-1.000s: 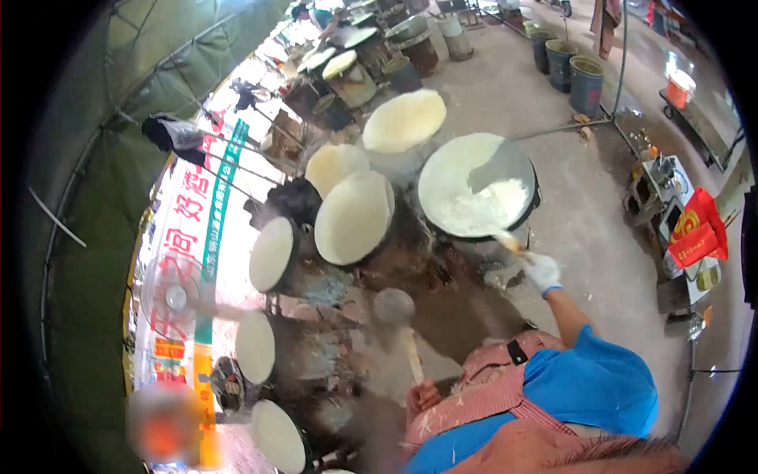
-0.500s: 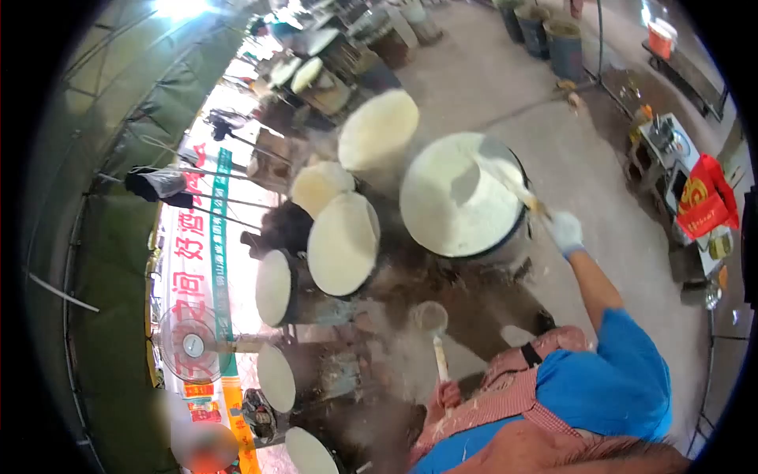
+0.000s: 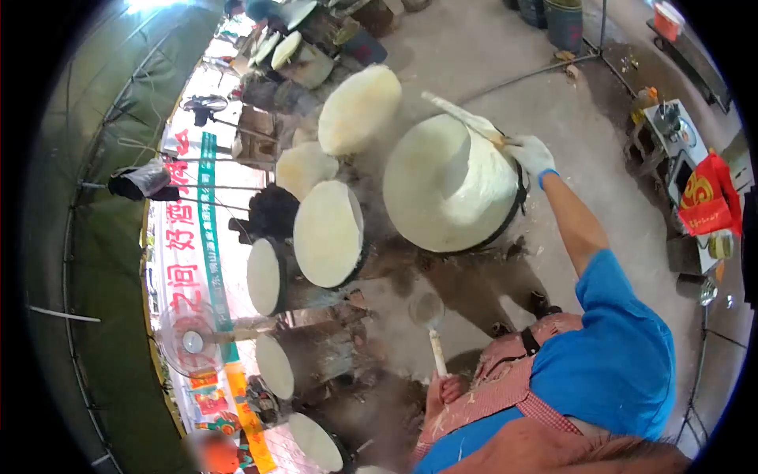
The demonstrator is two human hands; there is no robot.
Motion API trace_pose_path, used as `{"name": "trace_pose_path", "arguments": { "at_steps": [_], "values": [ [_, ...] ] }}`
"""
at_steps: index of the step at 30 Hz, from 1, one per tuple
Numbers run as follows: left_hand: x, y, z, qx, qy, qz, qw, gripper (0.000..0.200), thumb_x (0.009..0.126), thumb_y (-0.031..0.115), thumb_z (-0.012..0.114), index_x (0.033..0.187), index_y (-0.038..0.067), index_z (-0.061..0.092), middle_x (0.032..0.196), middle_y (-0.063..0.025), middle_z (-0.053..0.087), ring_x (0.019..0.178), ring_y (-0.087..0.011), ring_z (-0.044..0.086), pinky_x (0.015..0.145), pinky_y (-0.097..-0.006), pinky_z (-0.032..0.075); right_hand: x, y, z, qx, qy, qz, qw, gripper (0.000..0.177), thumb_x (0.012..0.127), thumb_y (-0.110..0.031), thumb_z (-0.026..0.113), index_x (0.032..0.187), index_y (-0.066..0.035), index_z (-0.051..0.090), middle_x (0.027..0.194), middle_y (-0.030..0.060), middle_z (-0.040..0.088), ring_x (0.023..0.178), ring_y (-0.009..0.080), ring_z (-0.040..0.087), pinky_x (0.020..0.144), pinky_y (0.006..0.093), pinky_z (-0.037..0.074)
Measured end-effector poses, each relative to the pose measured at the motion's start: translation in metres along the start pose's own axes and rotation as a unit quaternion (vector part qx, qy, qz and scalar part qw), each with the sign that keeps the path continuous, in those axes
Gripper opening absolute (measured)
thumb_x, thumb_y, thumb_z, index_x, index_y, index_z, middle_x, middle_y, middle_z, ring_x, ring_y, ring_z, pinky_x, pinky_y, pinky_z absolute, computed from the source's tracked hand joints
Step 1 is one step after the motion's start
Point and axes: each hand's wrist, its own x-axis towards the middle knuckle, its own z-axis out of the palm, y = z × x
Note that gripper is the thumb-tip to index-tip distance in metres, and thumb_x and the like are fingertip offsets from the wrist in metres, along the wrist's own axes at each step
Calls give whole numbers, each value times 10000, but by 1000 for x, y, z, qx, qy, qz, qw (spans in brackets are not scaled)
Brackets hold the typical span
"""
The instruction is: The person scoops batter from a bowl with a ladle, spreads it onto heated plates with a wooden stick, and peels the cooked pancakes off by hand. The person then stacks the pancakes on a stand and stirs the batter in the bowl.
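Observation:
My right hand (image 3: 532, 155), in a white glove, grips the handle end of a flat batter-coated wooden paddle (image 3: 466, 117). The paddle crosses the upper rim of a large round vat (image 3: 426, 186) of thick pale batter. A bright heap of batter (image 3: 491, 178) lies on the vat's right side, below the paddle. My left hand (image 3: 451, 388), bare, is closed around the pale handle of a ladle (image 3: 427, 312). The ladle's round bowl hangs over the floor, apart from the vat.
Several round griddles with pale surfaces, including one nearby (image 3: 328, 233) and a tilted one (image 3: 360, 109), stand at the left amid steam. A fan (image 3: 192, 341) stands by the banner (image 3: 183, 229). At right, a red bag (image 3: 709, 197) sits on a table. Bins (image 3: 564, 28) are farther back.
My right hand has moved up and slightly left, lifting the paddle from the batter to the vat's upper rim. Batter has heaped on the right side. My left hand still holds the ladle.

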Motion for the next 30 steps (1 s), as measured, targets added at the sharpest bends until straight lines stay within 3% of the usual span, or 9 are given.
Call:
{"name": "trace_pose_path", "arguments": {
  "at_steps": [3,7,10,15,19,21,23,26,30],
  "values": [
    [1,9,-27,159,-34,14,987,381,977,344,422,680,122,333,552,35,282,434,-84,275,379,-228,255,-59,9,14,125,-2,68,990,386,758,-390,629,1010,-104,687,978,139,670,931,308,636,865,394,474],
    [-3,23,-9,-153,-50,-44,986,307,971,253,443,711,111,364,590,26,300,481,-78,306,425,-234,294,-124,2,38,-48,-98,-41,993,378,743,-374,643,1039,-145,692,957,113,683,968,269,624,855,334,472],
    [-17,29,-8,-141,-10,1,990,302,972,250,442,715,110,368,589,23,304,477,-80,311,419,-236,299,-129,4,-16,219,-7,192,957,343,774,-329,668,982,-58,706,674,62,646,548,148,567,511,287,453],
    [-27,40,0,-157,17,38,987,293,973,245,440,722,108,375,588,17,309,469,-84,320,411,-239,307,-203,29,73,333,-76,186,921,276,789,-289,696,998,-110,714,638,-4,604,480,66,484,406,242,362],
    [-25,40,-23,-156,35,37,986,304,968,251,443,708,107,379,573,13,313,438,-86,320,379,-242,299,-204,1,25,163,-114,172,965,325,796,-291,681,1088,-149,685,732,-25,656,519,51,511,454,236,414],
    [-12,55,-60,-134,31,26,990,319,962,259,448,691,106,379,558,11,316,410,-87,317,351,-243,287,-166,8,2,89,-62,170,979,353,829,-322,620,1119,-126,663,805,32,694,565,136,597,522,297,473],
    [-2,64,-89,-138,11,-13,990,341,954,266,447,662,108,373,541,13,318,380,-86,304,327,-244,278,-93,74,29,6,192,-122,974,321,861,-343,551,1075,-133,664,841,123,684,662,283,645,608,399,497],
    [2,69,-46,-190,39,1,981,351,937,244,458,624,112,370,518,22,319,357,-85,298,314,-244,281,-74,20,18,-246,37,-76,966,292,877,-362,499,1012,-147,643,847,166,654,774,372,623,673,466,485],
    [30,105,4,-169,-27,-13,985,307,931,240,484,670,104,393,534,27,308,380,-78,299,319,-236,279,-106,8,5,-325,-103,-220,914,279,884,-390,481,979,-169,622,757,140,640,718,347,622,649,460,488]
  ]
}}
